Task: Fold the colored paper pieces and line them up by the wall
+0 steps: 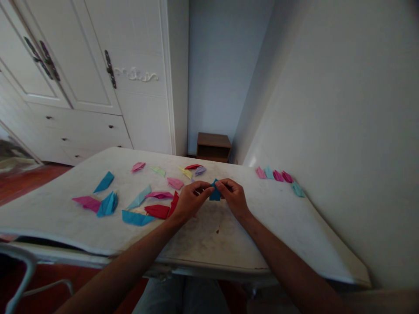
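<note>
A small folded piece of blue paper (215, 194) is held up over the white table, between my two hands. My left hand (193, 198) pinches its left edge with thumb and fingers. On the opposite side my right hand (234, 196) grips its upper right edge, fingers closed. Left of my left hand lie several folded paper pieces, among them a red one (157, 211), a blue one (135, 217), a magenta one (159, 195) and a pink one (175, 183). Part of another red piece (173, 203) is hidden by my left hand.
Along the wall at right, a row of folded papers, including a teal one (298, 189), sits on the table (262, 231). More lie far left, such as a blue piece (107, 204). Behind stand a white wardrobe (140, 113) and a brown shelf box (214, 140).
</note>
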Motion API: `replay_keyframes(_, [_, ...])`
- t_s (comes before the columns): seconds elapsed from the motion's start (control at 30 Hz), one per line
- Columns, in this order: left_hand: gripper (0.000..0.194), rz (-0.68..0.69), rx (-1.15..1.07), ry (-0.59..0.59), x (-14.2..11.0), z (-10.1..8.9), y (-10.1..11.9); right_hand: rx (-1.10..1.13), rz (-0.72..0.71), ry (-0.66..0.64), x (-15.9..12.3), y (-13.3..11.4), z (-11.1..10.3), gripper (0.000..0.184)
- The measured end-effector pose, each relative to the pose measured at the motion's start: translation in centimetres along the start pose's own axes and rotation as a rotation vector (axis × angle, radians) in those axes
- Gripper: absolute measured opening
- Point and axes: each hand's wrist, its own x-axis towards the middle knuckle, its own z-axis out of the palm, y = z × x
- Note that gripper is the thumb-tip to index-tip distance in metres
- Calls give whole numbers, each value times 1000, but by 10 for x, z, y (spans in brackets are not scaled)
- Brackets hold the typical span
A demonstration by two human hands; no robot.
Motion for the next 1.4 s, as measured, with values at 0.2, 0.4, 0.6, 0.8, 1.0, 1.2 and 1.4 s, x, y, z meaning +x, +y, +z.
replay_keyframes(0.2, [23,-5,-22,-7,1,-3,1,4,-36,-76,0,3,0,36])
replay_keyframes(0.4, [28,-12,-8,7,4,-4,2,-57,-90,-85,-3,8,-13,35])
replay_keyframes(0.6, [28,16,10,-4,14,5,9,-177,-77,-94,-11,17,-47,36])
replay_keyframes(0.8, [20,-43,51,-92,43,42,29,-309,-42,54,-14,21,-86,35])
replay_keyframes(1.0, [7,-298,80,-271,84,95,27,-399,-35,70,-18,20,-100,35])
replay_keyframes(1.2, [8,-327,148,-280,105,140,9,-453,-80,223,-21,10,-96,29])
replay_keyframes(1.4, [11,-216,251,-371,114,201,7,-329,-359,345,-28,-11,-99,30])
